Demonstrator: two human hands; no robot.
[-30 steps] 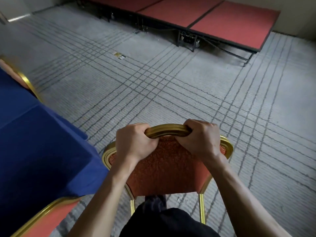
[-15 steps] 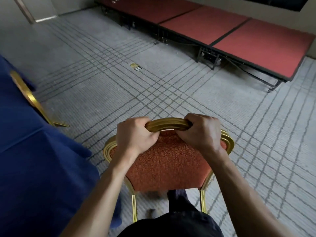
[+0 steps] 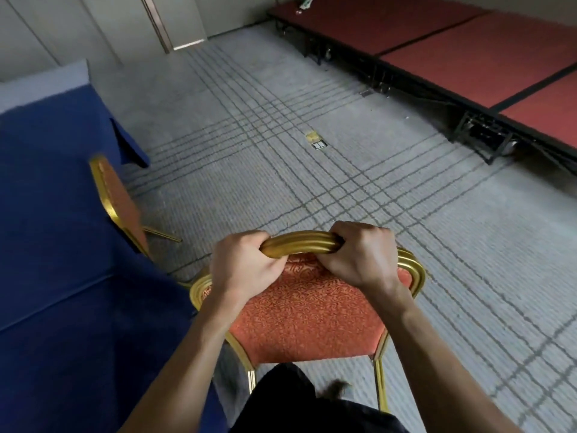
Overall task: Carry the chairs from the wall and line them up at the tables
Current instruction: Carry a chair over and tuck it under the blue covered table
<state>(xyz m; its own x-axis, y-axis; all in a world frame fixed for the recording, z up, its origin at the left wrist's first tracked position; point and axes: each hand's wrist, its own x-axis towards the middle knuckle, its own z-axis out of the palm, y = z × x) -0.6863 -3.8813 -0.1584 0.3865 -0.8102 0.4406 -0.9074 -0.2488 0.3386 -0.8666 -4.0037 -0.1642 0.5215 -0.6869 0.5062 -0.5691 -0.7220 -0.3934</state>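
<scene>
both hands, left hand and right hand, curl tight over the gold top rail of the chair, likely to steer it by its back, just beside the blue table where another chair stands tucked in.

Finding no readable text, label, brand or number anywhere.

Showing only two pale panels on the small dark floor plate set in the grey carpet, too small for any lettering to be made out; making out nothing legible on the yellowish scrap just beside it, nor on the small pale-and-green object lying far off on the red stage.
</scene>
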